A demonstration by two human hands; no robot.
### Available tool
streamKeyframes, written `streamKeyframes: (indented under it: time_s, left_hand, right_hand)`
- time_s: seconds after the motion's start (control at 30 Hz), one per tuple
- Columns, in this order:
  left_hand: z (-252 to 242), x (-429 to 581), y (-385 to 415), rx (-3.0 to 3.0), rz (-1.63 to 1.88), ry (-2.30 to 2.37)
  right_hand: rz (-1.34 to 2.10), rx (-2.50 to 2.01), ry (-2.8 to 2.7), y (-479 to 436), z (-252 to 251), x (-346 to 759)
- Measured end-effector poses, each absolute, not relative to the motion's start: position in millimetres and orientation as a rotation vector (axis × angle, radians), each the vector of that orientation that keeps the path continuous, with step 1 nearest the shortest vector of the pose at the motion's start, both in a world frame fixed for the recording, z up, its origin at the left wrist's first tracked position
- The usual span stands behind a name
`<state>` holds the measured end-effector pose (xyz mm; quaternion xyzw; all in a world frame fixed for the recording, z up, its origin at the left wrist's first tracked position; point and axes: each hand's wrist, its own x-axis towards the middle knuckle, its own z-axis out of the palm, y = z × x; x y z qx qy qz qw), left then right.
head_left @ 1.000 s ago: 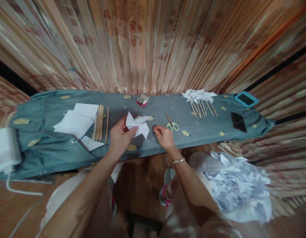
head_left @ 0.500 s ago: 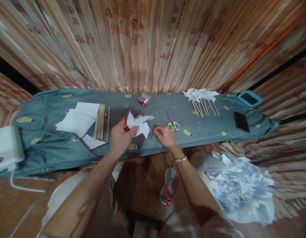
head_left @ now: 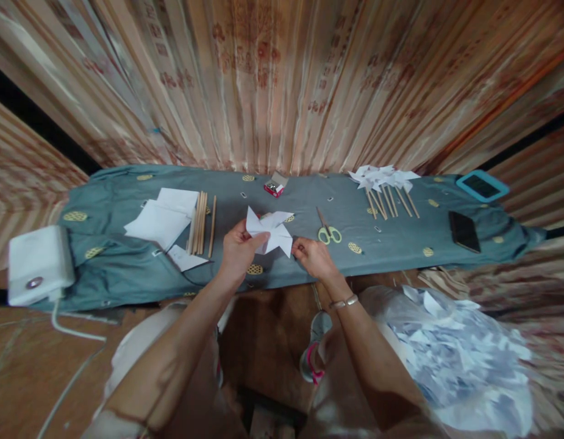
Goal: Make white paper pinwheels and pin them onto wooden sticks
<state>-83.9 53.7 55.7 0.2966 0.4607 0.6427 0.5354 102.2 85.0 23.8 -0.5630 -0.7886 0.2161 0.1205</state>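
Note:
My left hand (head_left: 238, 250) pinches a folded white paper pinwheel (head_left: 278, 235), its thumb pressed near the centre and the fingers behind. Just beside the pinwheel's right-hand points is my right hand (head_left: 313, 256), fingers pinched together; anything between them is too small to make out. Green-handled scissors (head_left: 330, 234) lie beyond my right hand on the cloth. Past the pinwheel sits a small red open box (head_left: 274, 189) with tiny shiny pieces in it.
Wooden sticks (head_left: 200, 225) and white paper sheets (head_left: 160, 222) lie on the left. Several finished pinwheels on sticks (head_left: 385, 178), a black phone (head_left: 463, 231) and a blue-framed device (head_left: 483, 185) are on the right. A bag of paper pieces (head_left: 464, 353) stands below.
The view has shifted, so everything appears further right. My right hand has come a little closer to the pinwheel, which my left hand still holds.

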Motion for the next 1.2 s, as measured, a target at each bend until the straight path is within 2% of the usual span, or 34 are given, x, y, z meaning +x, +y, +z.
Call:
streamKeyframes:
  time_s: [0.37,0.63,0.83,1.2]
  left_hand:
    - [56,-81,55,0.659,1.544,1.046]
    - [57,-77,52,0.640,1.506,1.056]
    - [62,-69,44,0.723,1.459,1.091]
    - [75,-55,35,0.727,1.412,0.974]
  right_hand:
    - [0.626,-1.581,-2.216,79,23,103]
    - [0.773,-1.313,-1.588,60,57,116]
    - [0.651,-1.160,-1.708,27,86,104]
    - [0.573,-1.114,-1.809,23,82,95]
